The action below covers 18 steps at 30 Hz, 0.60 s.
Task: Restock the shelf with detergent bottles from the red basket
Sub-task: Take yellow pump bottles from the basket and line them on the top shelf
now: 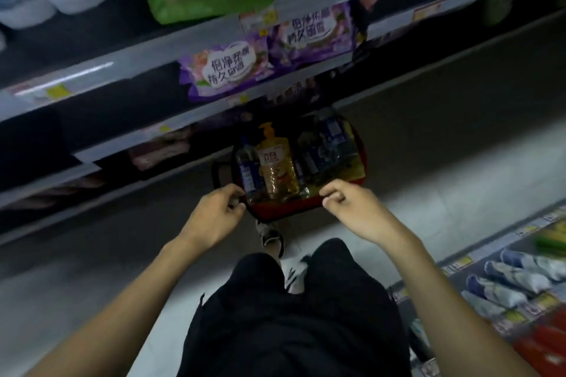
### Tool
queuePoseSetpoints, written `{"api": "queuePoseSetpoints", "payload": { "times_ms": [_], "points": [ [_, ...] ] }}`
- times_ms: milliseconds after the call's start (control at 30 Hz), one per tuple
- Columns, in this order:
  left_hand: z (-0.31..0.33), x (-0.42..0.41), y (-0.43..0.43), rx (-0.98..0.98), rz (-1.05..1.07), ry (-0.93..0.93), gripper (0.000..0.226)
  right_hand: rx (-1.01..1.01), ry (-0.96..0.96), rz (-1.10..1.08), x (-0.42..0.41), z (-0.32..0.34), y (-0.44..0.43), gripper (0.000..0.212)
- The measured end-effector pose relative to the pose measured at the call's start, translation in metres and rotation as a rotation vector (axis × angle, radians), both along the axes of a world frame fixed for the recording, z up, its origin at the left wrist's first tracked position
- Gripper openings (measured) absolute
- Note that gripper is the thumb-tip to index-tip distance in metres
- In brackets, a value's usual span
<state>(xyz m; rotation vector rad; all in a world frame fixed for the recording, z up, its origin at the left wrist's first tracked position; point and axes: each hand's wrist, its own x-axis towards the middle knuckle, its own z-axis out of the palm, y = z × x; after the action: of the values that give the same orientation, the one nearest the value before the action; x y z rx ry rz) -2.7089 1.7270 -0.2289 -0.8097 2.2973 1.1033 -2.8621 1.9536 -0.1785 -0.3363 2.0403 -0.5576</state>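
On the floor by the shelf (pixel 131 138), the red basket (pixel 284 209) holds a yellow bottle (pixel 275 168) among darker ones. The left hand (pixel 218 211) and right hand (pixel 349 205) curl at its near rim; I cannot tell whether they grip it. Best grasp the yellow bottle's body and lift straight up.

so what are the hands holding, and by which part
Cannot tell: the left hand and right hand curl at the near rim of the red basket, but no grip shows clearly.

Head-worn, wide-angle, looking steeply down and forward; red basket (pixel 284 208) close at 12 o'clock, shelf (pixel 92 73) at 10 o'clock.
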Motion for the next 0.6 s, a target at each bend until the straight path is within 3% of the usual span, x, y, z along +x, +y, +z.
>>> {"api": "queuePoseSetpoints", "payload": {
  "times_ms": [200, 267, 467, 600],
  "points": [
    [-0.079, -0.049, 0.003, 0.149, 0.219, -0.213, 0.023, 0.053, -0.063, 0.052, -0.056, -0.102, -0.022, 0.019],
    [-0.108, -0.065, 0.004, 0.171, 0.310, -0.239, 0.035, 0.061, -0.075, 0.023, -0.068, -0.142, -0.032, 0.018],
    [-0.204, -0.099, 0.007, 0.284, 0.699, -0.185, 0.043, 0.043, -0.149, -0.026, -0.088, -0.249, -0.058, 0.044],
    [-0.249, -0.118, 0.015, 0.344, 0.852, -0.134, 0.018, -0.010, -0.255, -0.064, -0.095, -0.294, -0.066, 0.048]
  ]
}}
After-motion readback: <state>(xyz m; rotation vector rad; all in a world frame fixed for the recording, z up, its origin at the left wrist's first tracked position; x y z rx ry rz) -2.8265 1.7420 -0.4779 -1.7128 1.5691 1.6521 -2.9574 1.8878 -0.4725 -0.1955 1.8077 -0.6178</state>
